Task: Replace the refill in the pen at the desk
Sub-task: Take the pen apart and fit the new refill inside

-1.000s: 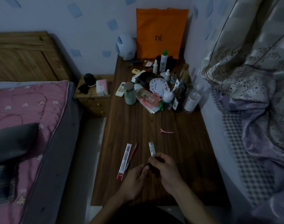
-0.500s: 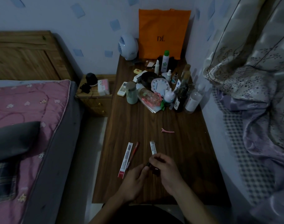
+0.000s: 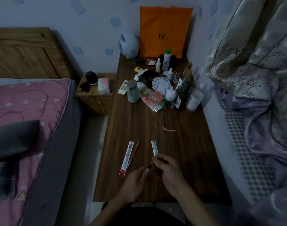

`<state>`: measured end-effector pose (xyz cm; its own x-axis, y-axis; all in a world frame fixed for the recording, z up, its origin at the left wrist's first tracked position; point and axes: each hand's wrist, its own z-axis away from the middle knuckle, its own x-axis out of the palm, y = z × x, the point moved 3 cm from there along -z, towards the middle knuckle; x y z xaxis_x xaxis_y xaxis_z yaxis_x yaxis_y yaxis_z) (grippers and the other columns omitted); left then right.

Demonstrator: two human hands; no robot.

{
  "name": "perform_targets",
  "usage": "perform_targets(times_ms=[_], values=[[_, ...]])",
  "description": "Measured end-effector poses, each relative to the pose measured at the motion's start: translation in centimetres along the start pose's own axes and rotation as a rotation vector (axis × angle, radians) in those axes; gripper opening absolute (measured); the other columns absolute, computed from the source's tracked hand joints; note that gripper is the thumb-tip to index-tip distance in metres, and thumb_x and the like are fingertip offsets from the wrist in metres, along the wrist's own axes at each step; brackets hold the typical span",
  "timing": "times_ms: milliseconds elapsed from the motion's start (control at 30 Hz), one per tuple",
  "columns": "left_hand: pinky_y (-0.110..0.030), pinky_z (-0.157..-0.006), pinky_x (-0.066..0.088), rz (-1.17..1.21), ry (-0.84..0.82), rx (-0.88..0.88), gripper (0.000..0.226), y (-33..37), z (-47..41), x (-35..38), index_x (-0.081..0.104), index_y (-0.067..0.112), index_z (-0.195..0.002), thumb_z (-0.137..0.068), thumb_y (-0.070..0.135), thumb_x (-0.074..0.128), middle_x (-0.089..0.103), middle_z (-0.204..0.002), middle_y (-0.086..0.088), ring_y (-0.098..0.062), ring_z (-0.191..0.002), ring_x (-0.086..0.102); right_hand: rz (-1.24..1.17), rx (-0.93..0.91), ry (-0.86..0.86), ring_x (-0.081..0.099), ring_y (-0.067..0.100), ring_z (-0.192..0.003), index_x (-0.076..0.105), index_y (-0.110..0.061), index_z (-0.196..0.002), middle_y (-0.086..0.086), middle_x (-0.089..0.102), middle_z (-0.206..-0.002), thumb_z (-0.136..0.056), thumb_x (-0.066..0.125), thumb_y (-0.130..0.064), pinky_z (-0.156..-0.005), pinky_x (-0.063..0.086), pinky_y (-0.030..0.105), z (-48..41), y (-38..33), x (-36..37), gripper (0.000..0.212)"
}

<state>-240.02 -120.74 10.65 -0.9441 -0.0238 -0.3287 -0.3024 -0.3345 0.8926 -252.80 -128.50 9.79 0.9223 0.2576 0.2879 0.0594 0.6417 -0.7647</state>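
Dark wood-grain desk (image 3: 155, 121) fills my view, dim and cluttered at its far end. My left hand (image 3: 136, 181) and right hand (image 3: 169, 172) meet over the near edge, fingertips pinching a small dark pen part (image 3: 150, 166) between them; I cannot tell exactly which piece it is. Just beyond the right hand's fingers lies a short white refill packet (image 3: 154, 147). To its left lie a slim red pen (image 3: 134, 152) and, beside it, a long white packet with a red end (image 3: 126, 158). A pink hair clip (image 3: 168, 129) lies farther back.
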Motion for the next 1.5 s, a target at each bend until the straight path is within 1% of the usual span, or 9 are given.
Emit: perform_targets(times_ms=[100, 300, 567, 700, 833, 1100, 1200, 1267, 1500], values=[[-0.029, -0.061, 0.042, -0.004, -0.017, -0.016, 0.033, -0.5, 0.0, 0.2, 0.058, 0.026, -0.073, -0.102, 0.032, 0.043, 0.057, -0.062, 0.011, 0.002, -0.058, 0.05, -0.046, 0.005, 0.025, 0.068, 0.021, -0.082, 0.079, -0.016, -0.092, 0.006, 0.075, -0.086, -0.088, 0.066, -0.013, -0.069, 0.053, 0.034, -0.2, -0.3, -1.0, 0.014], [-0.016, -0.058, 0.039, -0.003, -0.036, -0.048, 0.03, -1.0, -0.1, 0.8, 0.061, 0.026, -0.078, -0.102, 0.032, 0.044, 0.061, -0.063, 0.016, 0.006, -0.059, 0.052, -0.075, -0.07, 0.149, 0.069, 0.012, -0.064, 0.079, -0.015, -0.089, 0.002, 0.073, -0.074, -0.088, 0.064, -0.005, -0.054, 0.053, 0.027, -0.6, -0.6, -3.7, 0.018], [-0.03, -0.069, 0.048, -0.078, -0.044, -0.096, 0.033, -2.7, -1.3, 1.8, 0.062, 0.021, -0.08, -0.102, 0.035, 0.042, 0.065, -0.074, 0.006, 0.003, -0.068, 0.058, 0.575, -0.09, 0.451, 0.069, 0.012, -0.076, 0.068, -0.034, -0.086, -0.009, 0.07, -0.088, -0.089, 0.069, -0.018, -0.06, 0.054, 0.025, -1.8, 1.8, -8.9, 0.017], [-0.036, -0.077, 0.051, -0.063, -0.052, -0.139, 0.037, -3.9, -2.2, 2.3, 0.068, 0.015, -0.091, -0.102, 0.037, 0.04, 0.073, -0.088, -0.006, -0.016, -0.083, 0.068, 0.795, -0.041, 0.449, 0.064, 0.008, -0.077, 0.068, -0.025, -0.101, -0.009, 0.066, -0.097, -0.091, 0.067, -0.02, -0.057, 0.046, 0.018, -3.1, 3.6, -10.8, 0.011], [-0.038, -0.077, 0.051, -0.07, -0.027, -0.168, 0.037, -5.0, -3.0, 2.9, 0.067, 0.015, -0.088, -0.102, 0.037, 0.04, 0.072, -0.084, -0.002, -0.015, -0.08, 0.068, 0.913, -0.077, 0.429, 0.061, 0.009, -0.083, 0.072, -0.014, -0.102, 0.0, 0.071, -0.101, -0.09, 0.069, -0.014, -0.061, 0.041, 0.014, -4.8, 4.9, -11.0, 0.012], [-0.05, -0.079, 0.053, -0.057, -0.02, -0.241, 0.046, -5.8, -4.3, 3.7, 0.066, 0.003, -0.099, -0.102, 0.039, 0.039, 0.072, -0.097, -0.022, -0.036, -0.091, 0.068, 1.082, -0.082, 0.439, 0.066, 0.012, -0.084, 0.073, -0.018, -0.097, 0.0, 0.075, -0.097, -0.087, 0.071, -0.014, -0.07, 0.049, 0.023, -7.7, 6.0, -11.6, 0.011], [-0.05, -0.08, 0.052, -0.064, -0.009, -0.237, 0.034, -5.8, -4.6, 4.0, 0.063, 0.014, -0.093, -0.102, 0.037, 0.039, 0.072, -0.094, -0.021, -0.033, -0.086, 0.069, 1.135, -0.081, 0.422, 0.069, 0.017, -0.085, 0.073, -0.017, -0.094, 0.001, 0.076, -0.094, -0.085, 0.071, -0.014, -0.074, 0.056, 0.03, -8.0, 6.7, -11.8, 0.009], [-0.05, -0.076, 0.052, -0.057, -0.003, -0.241, 0.042, -5.9, -4.7, 4.1, 0.064, 0.006, -0.09, -0.102, 0.037, 0.039, 0.071, -0.089, -0.022, -0.029, -0.078, 0.067, 1.171, -0.086, 0.413, 0.069, 0.017, -0.086, 0.073, -0.018, -0.094, 0.0, 0.075, -0.094, -0.085, 0.07, -0.015, -0.076, 0.058, 0.034, -8.0, 7.0, -11.9, 0.009], [-0.05, -0.075, 0.052, -0.056, -0.021, -0.219, 0.049, -5.4, -4.8, 3.7, 0.066, -0.001, -0.096, -0.102, 0.039, 0.038, 0.071, -0.091, -0.023, -0.037, -0.085, 0.068, 1.123, -0.043, 0.331, 0.067, 0.015, -0.082, 0.071, -0.02, -0.098, -0.005, 0.07, -0.086, -0.081, 0.074, -0.015, -0.069, 0.051, 0.024, -8.5, 7.3, -12.5, 0.017]])
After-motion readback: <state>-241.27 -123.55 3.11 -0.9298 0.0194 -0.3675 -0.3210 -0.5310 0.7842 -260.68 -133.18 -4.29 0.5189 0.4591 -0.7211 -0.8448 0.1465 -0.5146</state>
